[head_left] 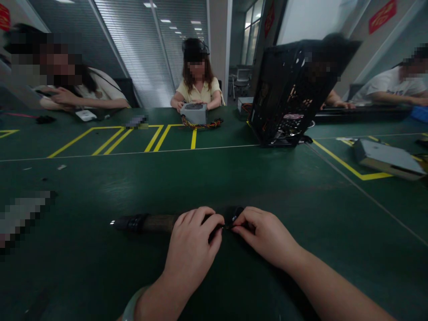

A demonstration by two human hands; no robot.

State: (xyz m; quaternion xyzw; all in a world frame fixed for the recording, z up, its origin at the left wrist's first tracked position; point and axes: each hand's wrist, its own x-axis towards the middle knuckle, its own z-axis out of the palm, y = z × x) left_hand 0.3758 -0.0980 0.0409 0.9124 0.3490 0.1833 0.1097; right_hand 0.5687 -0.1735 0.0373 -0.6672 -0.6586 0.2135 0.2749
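Note:
A long black-and-brown rod-shaped object (158,223) lies crosswise on the green table in front of me. Its left end is black with a small silver tip, and its exact kind is unclear. My left hand (195,238) curls over the right part of it, fingers closed and hiding that stretch. Close by on the right, my right hand (264,232) pinches a thin dark strip (228,226) between thumb and forefinger. The strip reaches toward my left fingertips. A dark curved part (238,213) shows just behind my right fingers.
A black computer case (277,93) stands tilted at the back right. Across the table, a person holds a power supply (194,113) with bundled cables. Others sit left and right. A flat grey metal box (388,157) lies at right. Yellow tape (70,142) marks the green table (133,187).

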